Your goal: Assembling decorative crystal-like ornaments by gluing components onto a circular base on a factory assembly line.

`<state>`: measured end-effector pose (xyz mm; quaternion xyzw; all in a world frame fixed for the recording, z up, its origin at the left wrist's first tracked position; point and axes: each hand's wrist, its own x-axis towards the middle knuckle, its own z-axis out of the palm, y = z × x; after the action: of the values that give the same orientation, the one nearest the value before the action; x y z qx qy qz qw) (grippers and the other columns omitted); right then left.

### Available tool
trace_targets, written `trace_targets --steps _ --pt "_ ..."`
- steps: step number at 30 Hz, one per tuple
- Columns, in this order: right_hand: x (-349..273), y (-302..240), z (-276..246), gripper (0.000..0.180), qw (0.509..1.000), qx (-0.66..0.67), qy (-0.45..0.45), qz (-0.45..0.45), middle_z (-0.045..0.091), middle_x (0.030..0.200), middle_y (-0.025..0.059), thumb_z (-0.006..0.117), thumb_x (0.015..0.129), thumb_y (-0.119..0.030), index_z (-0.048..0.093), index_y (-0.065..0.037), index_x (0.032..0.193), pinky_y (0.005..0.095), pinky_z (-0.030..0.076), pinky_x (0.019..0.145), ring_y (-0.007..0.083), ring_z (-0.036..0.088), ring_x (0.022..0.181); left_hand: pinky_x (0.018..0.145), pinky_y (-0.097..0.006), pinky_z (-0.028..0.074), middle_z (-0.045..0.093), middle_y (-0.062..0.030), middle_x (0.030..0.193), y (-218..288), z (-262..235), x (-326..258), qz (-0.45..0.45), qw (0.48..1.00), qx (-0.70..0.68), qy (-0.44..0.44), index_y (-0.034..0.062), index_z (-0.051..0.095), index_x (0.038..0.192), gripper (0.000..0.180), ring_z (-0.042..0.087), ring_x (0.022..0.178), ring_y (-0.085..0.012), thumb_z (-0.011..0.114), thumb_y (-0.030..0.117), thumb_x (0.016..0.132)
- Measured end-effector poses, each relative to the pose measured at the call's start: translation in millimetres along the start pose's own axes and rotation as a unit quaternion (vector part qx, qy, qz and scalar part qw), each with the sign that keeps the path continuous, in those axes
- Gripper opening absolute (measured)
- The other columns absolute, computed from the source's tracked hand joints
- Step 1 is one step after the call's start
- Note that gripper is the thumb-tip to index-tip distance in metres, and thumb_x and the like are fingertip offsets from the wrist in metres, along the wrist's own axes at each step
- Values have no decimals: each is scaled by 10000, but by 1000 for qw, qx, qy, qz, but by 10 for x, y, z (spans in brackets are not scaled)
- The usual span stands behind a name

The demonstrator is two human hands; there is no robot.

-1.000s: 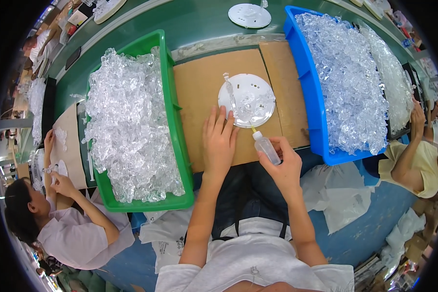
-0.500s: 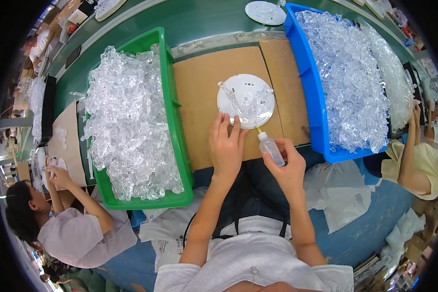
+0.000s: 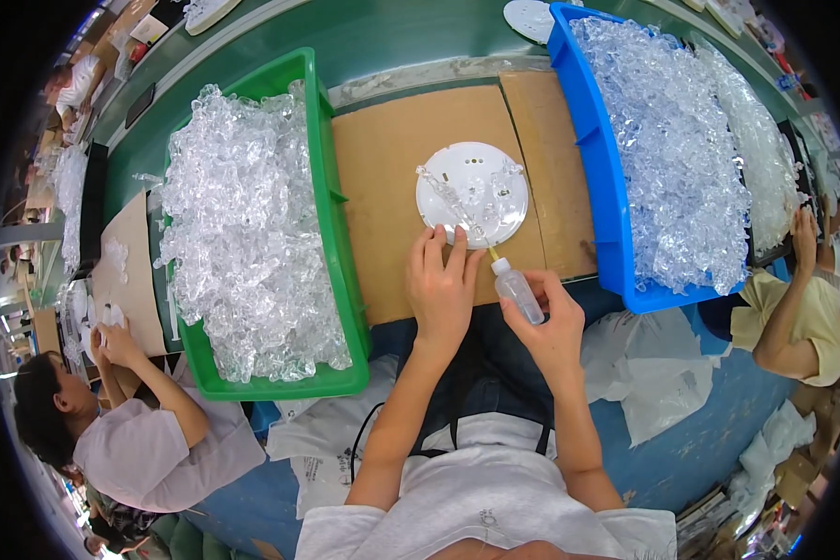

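Note:
A round white plastic disc (image 3: 471, 191) lies on a brown cardboard sheet (image 3: 392, 177), with clear plastic pieces set on it. My left hand (image 3: 439, 289) rests on the cardboard, its fingertips on the disc's near rim. My right hand (image 3: 551, 322) holds a small clear squeeze bottle (image 3: 516, 289) with a yellow nozzle, tilted so the tip points at the disc's near edge.
A green bin (image 3: 331, 243) of clear plastic pieces stands at my left, a blue bin (image 3: 597, 187) of the same at my right. One person (image 3: 131, 439) works at the left, another person (image 3: 793, 308) at the right. White bags (image 3: 663, 373) lie by my lap.
The disc and both hands sit slightly lower in the picture than a second ago. The bottle's tip has stayed at the disc's near rim.

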<state>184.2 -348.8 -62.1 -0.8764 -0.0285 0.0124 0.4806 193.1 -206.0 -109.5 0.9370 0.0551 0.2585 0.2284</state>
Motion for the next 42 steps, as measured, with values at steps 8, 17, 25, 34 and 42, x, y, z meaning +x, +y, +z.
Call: trace_targets --steps 8,17,25,34,42 --pt "25 -19 39 315 1000 -7 -3 -17 663 796 84 740 730 -144 602 -21 986 262 491 640 148 613 661 848 -413 470 596 -179 1082 -6 -9 -7 -4 1000 -11 -5 14 672 1044 322 540 1058 -335 733 156 761" --pt "30 -62 93 311 1000 -12 -3 13 663 790 83 737 740 -143 598 -20 990 249 478 628 133 599 653 860 -408 471 593 -187 1077 -38 -29 -6 -6 999 -36 -6 -1 669 1042 294 538 1053 -346 713 117 776" --pt "20 -76 -18 315 999 -23 -15 38 649 766 68 733 749 -163 584 -20 987 254 464 615 124 577 641 860 -411 467 589 -186 1071 -40 -23 -18 -6 999 -45 -11 -7 665 1043 289 533 1056 -345 705 120 785" --pt "66 -29 -92 385 998 49 32 3 651 931 79 720 780 -129 565 -17 1114 267 482 732 145 610 814 850 -438 470 549 -169 1116 -57 -25 -11 26 999 -41 8 31 639 1060 292 524 1058 -365 707 83 781" --pt "823 168 231 452 979 66 184 -61 564 1187 155 686 848 -122 473 16 1221 339 423 969 230 552 1112 873 -449 441 525 -171 1114 -61 -97 -11 48 998 -31 -23 73 639 1100 302 504 1049 -360 653 64 799"
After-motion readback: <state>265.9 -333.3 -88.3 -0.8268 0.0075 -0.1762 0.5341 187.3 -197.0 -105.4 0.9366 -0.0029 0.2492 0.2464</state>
